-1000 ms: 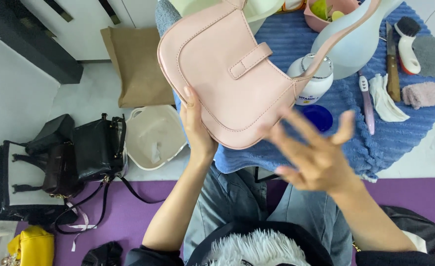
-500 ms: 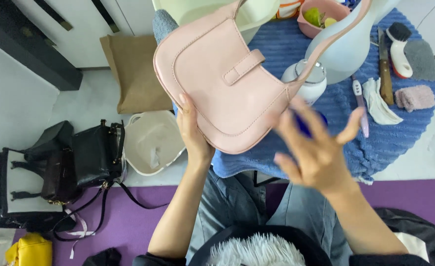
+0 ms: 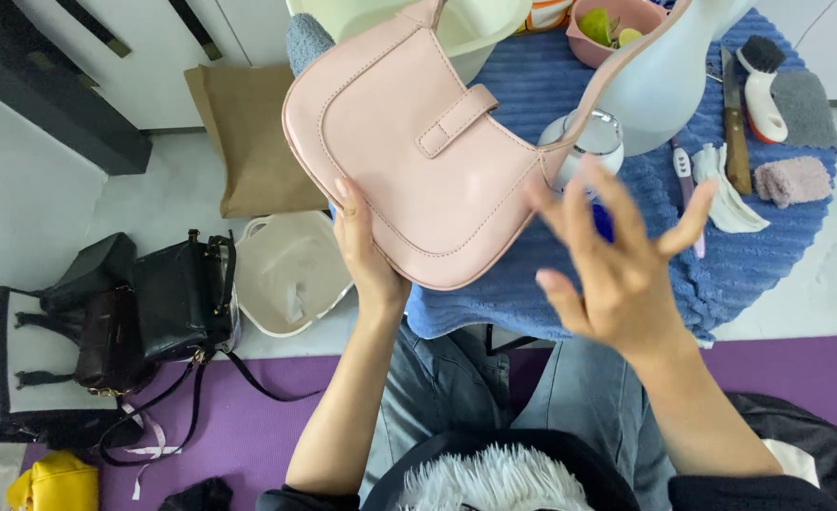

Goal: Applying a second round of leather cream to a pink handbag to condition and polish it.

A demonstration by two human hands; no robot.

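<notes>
Pink handbag still gripped by left hand, right hand still spread, now lower.

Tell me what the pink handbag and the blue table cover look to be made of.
Pink handbag: smooth leather or faux leather, soft sheen, stitched seams along the edges; which one, I cannot tell. Blue table cover: ribbed, plush fabric, probably towelling or chenille.

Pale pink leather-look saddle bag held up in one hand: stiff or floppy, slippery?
Probably fairly stiff: the pale pink curved shoulder bag keeps its shape though only the left hand supports its lower edge. Likely light, since one hand holds it up. Its smooth, slightly shiny surface may be slippery. The right hand is open, off it.
</notes>
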